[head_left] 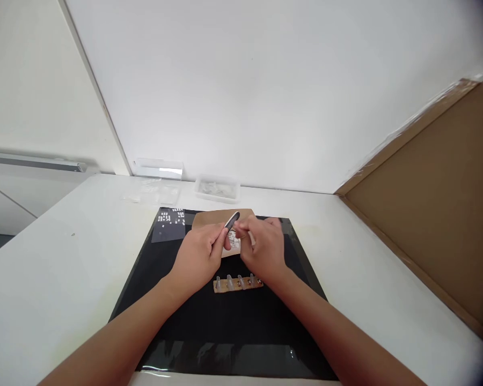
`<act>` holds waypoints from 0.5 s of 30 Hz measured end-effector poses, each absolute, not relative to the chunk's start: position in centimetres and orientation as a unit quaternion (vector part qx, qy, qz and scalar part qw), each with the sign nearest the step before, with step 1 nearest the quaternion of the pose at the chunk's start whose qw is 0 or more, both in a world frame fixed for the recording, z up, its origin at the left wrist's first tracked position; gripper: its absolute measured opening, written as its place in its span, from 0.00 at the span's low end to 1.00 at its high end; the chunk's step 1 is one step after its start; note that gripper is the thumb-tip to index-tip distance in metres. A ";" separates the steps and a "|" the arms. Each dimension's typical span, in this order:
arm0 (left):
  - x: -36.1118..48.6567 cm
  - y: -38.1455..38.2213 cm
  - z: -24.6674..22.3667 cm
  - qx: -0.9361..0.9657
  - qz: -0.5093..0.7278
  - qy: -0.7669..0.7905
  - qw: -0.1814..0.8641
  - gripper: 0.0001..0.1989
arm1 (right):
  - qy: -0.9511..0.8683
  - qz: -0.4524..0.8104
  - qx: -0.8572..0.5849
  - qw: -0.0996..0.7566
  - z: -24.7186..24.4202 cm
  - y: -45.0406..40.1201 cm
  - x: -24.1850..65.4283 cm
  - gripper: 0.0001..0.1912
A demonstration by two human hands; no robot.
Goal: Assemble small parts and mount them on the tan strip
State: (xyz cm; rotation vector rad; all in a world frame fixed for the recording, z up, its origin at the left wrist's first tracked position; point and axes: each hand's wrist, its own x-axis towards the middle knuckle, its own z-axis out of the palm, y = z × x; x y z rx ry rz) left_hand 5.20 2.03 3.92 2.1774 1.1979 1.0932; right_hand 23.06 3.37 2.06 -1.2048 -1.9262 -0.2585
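Observation:
My left hand (203,251) is closed in a pinch on a slim dark piece with a pale edge (232,220), which points up and to the right. Close beside its tip, my right hand (263,245) has its thumb and forefinger pressed together; whatever lies between them is too small to make out. Beneath both hands, partly covered, a brown sheet of paper (209,217) bears small white bits (234,240). Nearer to me lies a tan strip (222,288) with several clear, narrow pieces standing up from it.
The black mat (225,327) lies on a white table (56,268). On its far left is a clear sheet (167,234) with small white squares. Behind stand a clear tray of translucent pieces (217,190) and clear bags (153,190). A cardboard panel (434,203) rises at right.

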 end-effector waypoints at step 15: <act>5.3 1.8 4.2 0.783 0.393 0.432 0.214 0.18 | -0.759 -0.073 -0.472 0.442 2.4 3.5 23.0 0.09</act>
